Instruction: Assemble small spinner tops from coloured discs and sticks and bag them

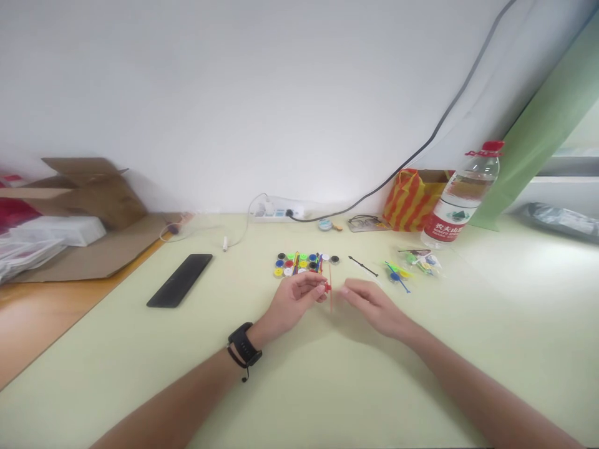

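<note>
My left hand (299, 298) pinches a small red plastic piece (327, 287) between thumb and fingers. A thin red stick (331, 302) stands nearly upright at that piece, apparently joined to it. Just right of the stick is my right hand (372, 304), fingers curled and thumb against the index finger; whether anything is inside is hidden. Beyond my left hand lie several coloured round discs (279, 272) in rows, with thin coloured sticks (296, 263) on top. A black stick (363, 266) lies past my right hand, and a blue stick (399, 278) lies among yellow-green pieces (401, 270).
A black phone (180, 280) lies at left, near a cardboard box (93, 193). A power strip (276, 212) sits by the wall with a dark cable (374, 194). At right stand a water bottle (461, 199), a striped bag (405, 199) and a clear packet of pieces (423, 262).
</note>
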Tool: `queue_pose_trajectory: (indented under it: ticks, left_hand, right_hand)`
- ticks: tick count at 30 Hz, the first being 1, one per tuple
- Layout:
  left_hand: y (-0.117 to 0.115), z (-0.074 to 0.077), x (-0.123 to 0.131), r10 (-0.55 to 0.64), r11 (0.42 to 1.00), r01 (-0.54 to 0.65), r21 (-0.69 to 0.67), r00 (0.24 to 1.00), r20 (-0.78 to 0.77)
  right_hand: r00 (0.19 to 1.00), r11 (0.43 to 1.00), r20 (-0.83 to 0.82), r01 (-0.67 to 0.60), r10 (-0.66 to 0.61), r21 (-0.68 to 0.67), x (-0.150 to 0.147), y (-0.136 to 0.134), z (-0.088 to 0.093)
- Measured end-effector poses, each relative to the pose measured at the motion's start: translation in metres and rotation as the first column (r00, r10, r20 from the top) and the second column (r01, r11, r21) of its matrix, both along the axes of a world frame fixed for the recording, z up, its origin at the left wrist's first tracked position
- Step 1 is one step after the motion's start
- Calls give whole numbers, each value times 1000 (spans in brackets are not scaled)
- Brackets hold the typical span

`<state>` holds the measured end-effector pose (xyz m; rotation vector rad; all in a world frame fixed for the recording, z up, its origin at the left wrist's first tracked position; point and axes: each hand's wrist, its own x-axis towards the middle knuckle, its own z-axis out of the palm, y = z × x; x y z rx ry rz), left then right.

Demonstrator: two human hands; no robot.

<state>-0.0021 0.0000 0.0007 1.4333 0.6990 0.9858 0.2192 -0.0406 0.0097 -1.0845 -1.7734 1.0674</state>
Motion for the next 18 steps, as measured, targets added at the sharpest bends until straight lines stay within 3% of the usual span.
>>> queue_pose_trajectory:
  ticks: [2,5,11,18]
  left_hand:
    - [1,0,0,7,1000,-7,-2,1000,11]
    - [1,0,0,3,1000,-3,-4,1000,9]
    - [-3,2,1,-9,1000,9,-9,999,-50]
    - [-6,5,1,-48,999,48,2,996,-75]
  right_hand:
    - [998,995,-26,-67,65,-79,1,1,4]
    - [996,995,-85,-23,15,-96,2,3,7]
    - [992,993,-89,98,-92,72,-5,1,1]
    - [999,991,-21,43,-40,128,-9,-2,-3]
